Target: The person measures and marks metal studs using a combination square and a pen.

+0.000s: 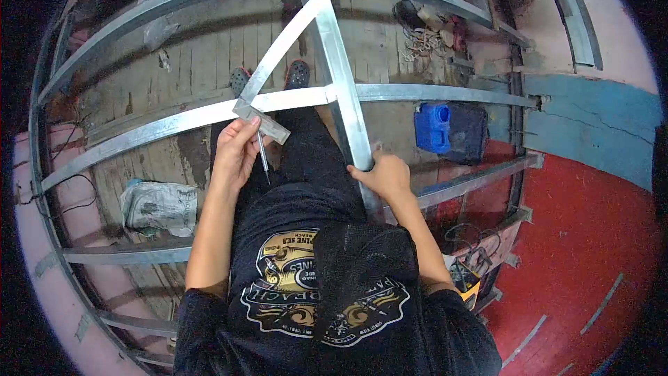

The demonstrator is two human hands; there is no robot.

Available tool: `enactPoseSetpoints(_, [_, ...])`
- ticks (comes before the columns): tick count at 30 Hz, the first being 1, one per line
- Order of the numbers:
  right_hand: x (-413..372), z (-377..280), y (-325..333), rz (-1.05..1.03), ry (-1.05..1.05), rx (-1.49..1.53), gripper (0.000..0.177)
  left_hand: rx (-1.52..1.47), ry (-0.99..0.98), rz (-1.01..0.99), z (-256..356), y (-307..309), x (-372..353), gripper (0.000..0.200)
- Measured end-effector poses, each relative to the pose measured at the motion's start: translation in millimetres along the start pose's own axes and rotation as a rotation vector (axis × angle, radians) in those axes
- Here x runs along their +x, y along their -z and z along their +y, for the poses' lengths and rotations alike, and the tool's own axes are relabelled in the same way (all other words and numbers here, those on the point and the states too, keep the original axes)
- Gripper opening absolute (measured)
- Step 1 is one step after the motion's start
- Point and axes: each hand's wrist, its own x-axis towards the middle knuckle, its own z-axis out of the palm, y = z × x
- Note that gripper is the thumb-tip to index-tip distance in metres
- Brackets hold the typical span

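My left hand (237, 150) is closed around the stock of a try square (268, 123), whose long blade slants up and away to the metal channel. A slim pen-like tool (262, 154) with a pointed tip hangs down from the same fingers. My right hand (387, 175) grips the edge of a long galvanized metal channel (344, 83), which runs from the top of the view toward my body. Beneath it, a metal crossbar (181, 122) passes from left to right.
More metal beams form a frame around me. Wooden planks (202, 49) lie below, with a blue plastic container (433, 128), a white sack (160, 207), and tangled cords (426, 45). At lower right are a yellow-and-black tool (467, 285) and a red surface (584, 237).
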Motion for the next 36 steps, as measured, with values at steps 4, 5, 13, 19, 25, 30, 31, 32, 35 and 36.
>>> enactPoseSetpoints(4, [3.7, -5.7, -2.3, -0.001, -0.024, -0.044, 0.067, 0.001, 0.005, -0.011, -1.5, 0.8, 3.8, 0.017])
enactPoseSetpoints(5, [5.0, -2.4, -2.8, -0.014, -0.017, -0.012, 0.069, 0.01, 0.013, -0.029, -3.0, 2.4, 4.5, 0.017])
enactPoseSetpoints(13, [28.5, 47.8, -34.4, 0.054, 0.085, 0.308, 0.065, 0.124, 0.031, -0.062, -6.8, -9.8, -3.1, 0.015])
enactPoseSetpoints(19, [45.4, 64.7, -58.0, -0.489, -0.07, 0.983, 0.066, 0.136, 0.041, -0.055, -8.4, -10.4, -1.1, 0.014])
enactPoseSetpoints(25, [33.9, 49.3, -42.2, -0.548, -0.108, 1.038, 0.067, 0.21, 0.049, -0.02, -7.9, -15.0, -4.5, 0.011])
enactPoseSetpoints(30, [62.3, 111.9, -99.4, -0.366, -0.006, 0.63, 0.086, 0.242, 0.035, 0.002, -1.3, -9.3, -15.6, 0.012])
enactPoseSetpoints(31, [54.1, 105.5, -76.5, -0.344, 0.026, 0.684, 0.087, 0.221, 0.022, -0.007, -3.2, -1.5, -14.0, 0.011])
enactPoseSetpoints(32, [45.8, 96.5, -54.4, -0.332, 0.018, 0.687, 0.087, 0.2, 0.01, -0.022, -5.7, 5.5, -11.6, 0.01])
enactPoseSetpoints(35, [24.1, 70.7, -10.5, -0.121, -0.045, 0.33, 0.084, 0.21, 0.026, -0.008, -6.7, 0.7, -7.3, 0.011])
enactPoseSetpoints(36, [17.9, 57.1, -4.5, -0.114, -0.056, 0.331, 0.084, 0.216, 0.034, 0.006, -8.3, -0.9, -5.7, 0.012])
